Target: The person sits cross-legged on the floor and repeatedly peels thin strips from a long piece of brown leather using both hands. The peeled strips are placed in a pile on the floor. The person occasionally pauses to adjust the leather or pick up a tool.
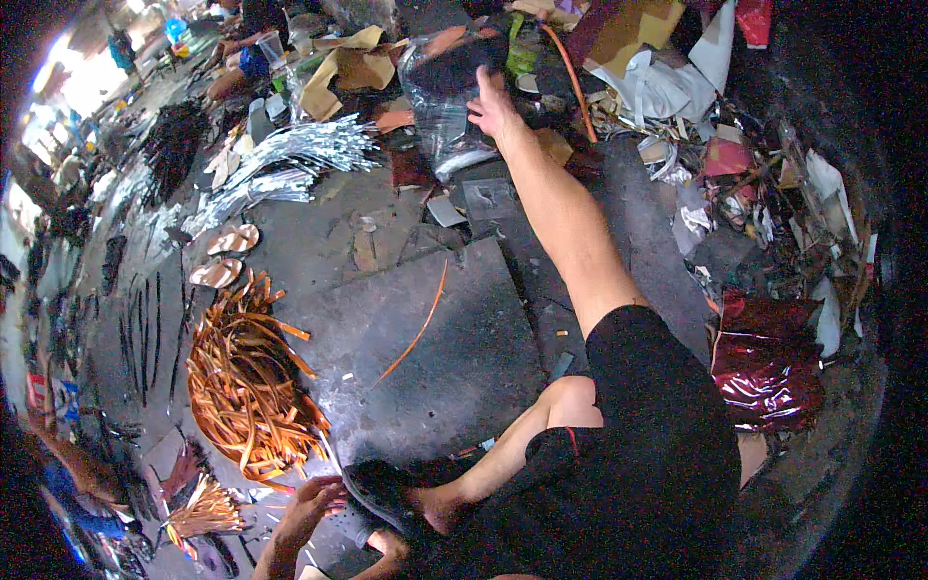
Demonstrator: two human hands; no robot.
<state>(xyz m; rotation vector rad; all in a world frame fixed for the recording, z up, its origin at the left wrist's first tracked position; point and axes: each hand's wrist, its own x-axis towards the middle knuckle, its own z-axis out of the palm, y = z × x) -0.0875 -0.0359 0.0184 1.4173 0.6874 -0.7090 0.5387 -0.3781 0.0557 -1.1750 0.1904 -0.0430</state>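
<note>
My right arm stretches far forward, and my right hand (495, 108) is open, thumb and fingers apart. It is over or beside a clear plastic bag (435, 106); whether it touches the bag I cannot tell. A dark bundle (474, 60) lies by the bag. At the lower left my left hand (317, 505) has curled fingers beside my black shoe (385, 488); what they hold, if anything, is hidden. Just beyond that hand lies a large heap of shiny orange-brown strips (246, 387). One loose orange strip (418, 324) rests on a dark flat board (445, 358).
Silvery strips (290, 159) lie in a bundle at the far left, near a pair of sandals (227, 256). Scraps (667, 87) are piled at far right, above a dark red glossy sheet (768, 362). Another person's arm (82, 464) shows at left, near a smaller strip bundle (206, 507).
</note>
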